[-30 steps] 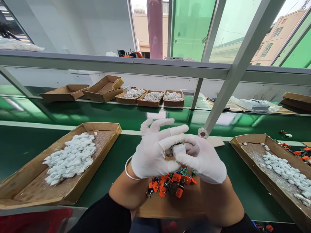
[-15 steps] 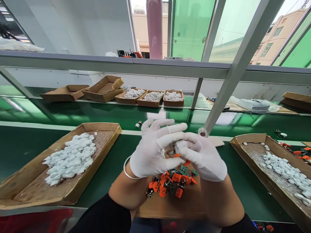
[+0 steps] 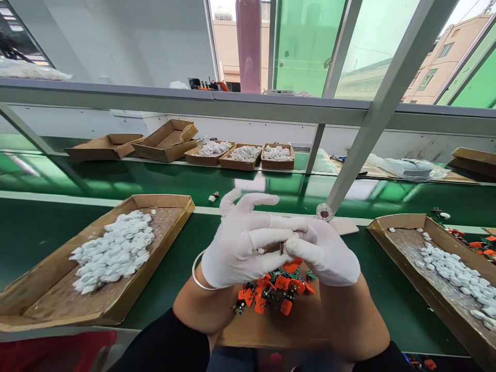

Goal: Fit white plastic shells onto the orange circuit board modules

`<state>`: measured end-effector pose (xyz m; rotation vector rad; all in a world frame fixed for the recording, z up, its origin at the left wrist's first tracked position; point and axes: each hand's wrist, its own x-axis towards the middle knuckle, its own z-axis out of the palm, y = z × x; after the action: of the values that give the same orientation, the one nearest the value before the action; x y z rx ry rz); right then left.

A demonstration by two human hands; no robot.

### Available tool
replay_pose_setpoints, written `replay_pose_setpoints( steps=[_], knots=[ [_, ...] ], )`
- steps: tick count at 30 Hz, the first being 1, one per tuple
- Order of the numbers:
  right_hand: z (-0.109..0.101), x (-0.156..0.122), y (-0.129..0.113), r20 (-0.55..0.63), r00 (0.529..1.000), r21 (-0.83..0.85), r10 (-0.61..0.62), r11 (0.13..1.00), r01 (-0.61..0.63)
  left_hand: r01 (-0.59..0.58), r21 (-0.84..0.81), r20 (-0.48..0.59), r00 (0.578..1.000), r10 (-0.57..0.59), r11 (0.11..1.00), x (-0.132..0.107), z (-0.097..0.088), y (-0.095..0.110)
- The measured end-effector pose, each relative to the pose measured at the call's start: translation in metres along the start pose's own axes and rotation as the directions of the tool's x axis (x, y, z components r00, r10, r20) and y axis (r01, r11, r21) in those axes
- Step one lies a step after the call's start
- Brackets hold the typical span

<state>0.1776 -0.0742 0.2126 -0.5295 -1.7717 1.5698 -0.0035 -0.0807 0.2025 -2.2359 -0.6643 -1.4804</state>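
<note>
My white-gloved left hand (image 3: pixel 238 248) and right hand (image 3: pixel 329 253) meet in front of me, fingertips pinched together around a small orange plastic part (image 3: pixel 293 265). A thin dark edge shows beside the part; the rest of it is hidden by the gloves. A small white bit (image 3: pixel 261 251) shows between my left fingers, and two of that hand's fingers stick out free. Right under the hands lies a pile of orange plastic parts with small green circuit boards (image 3: pixel 259 305), heaped on a brown cardboard sheet (image 3: pixel 271 335).
A cardboard tray of white caps (image 3: pixel 182 217) stands at left, another such tray (image 3: pixel 382 222) at right. Beyond the green belt (image 3: pixel 186 181) are small boxes of white pieces (image 3: pixel 240 165). A slanted metal post (image 3: pixel 356 155) rises at right of centre. A tape roll (image 3: pixel 324 212) sits by its foot.
My hands have closed in on each other, and the white cap seen between them is now out of sight. A small loose piece on the belt has shifted left.
</note>
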Motion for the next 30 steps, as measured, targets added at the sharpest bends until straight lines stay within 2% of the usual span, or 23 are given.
replay_pose_setpoints(
  steps=[6, 9, 13, 18, 21, 24, 27, 30],
  knots=[
    [0.0004, -0.0011, 0.0001, -0.001, 1.000, -0.003, 0.001, 1.000, -0.001, 0.069, -0.041, 0.055, 0.996, -0.067, 0.997, 0.0003, -0.0035, 0.0003],
    [0.0001, -0.0017, -0.0012, 0.016, 0.999, -0.071, 0.042, 0.997, -0.040, 0.086, -0.053, 0.056, 0.995, -0.083, 0.995, 0.0000, -0.0039, 0.0003],
    [0.0006, -0.0015, 0.0002, -0.052, 0.996, -0.129, 0.077, 0.988, -0.083, 0.084, -0.072, 0.025, 0.996, -0.083, 0.994, 0.0007, -0.0023, 0.0004],
    [-0.0001, -0.0035, 0.0029, -0.023, 1.000, 0.007, -0.016, 1.000, 0.016, 0.119, -0.153, 0.014, 0.993, -0.118, 0.981, 0.0034, -0.0028, 0.0004],
    [0.0018, -0.0068, 0.0013, -0.060, 0.998, 0.091, 0.021, 0.996, -0.015, 0.111, -0.188, -0.006, 0.993, -0.114, 0.976, 0.0035, -0.0034, -0.0008],
    [0.0045, -0.0093, -0.0004, -0.090, 0.994, 0.080, 0.056, 0.996, -0.049, 0.047, -0.180, 0.003, 0.999, -0.047, 0.983, 0.0030, -0.0026, -0.0020],
    [0.0052, -0.0091, -0.0005, -0.085, 0.996, 0.037, -0.008, 0.999, 0.011, 0.005, -0.128, -0.010, 1.000, -0.006, 0.992, 0.0031, 0.0001, -0.0012],
    [0.0048, -0.0073, -0.0011, -0.088, 0.992, -0.060, -0.094, 0.994, 0.089, 0.022, -0.109, -0.097, 0.995, -0.033, 0.994, 0.0036, 0.0038, 0.0013]
  ],
)
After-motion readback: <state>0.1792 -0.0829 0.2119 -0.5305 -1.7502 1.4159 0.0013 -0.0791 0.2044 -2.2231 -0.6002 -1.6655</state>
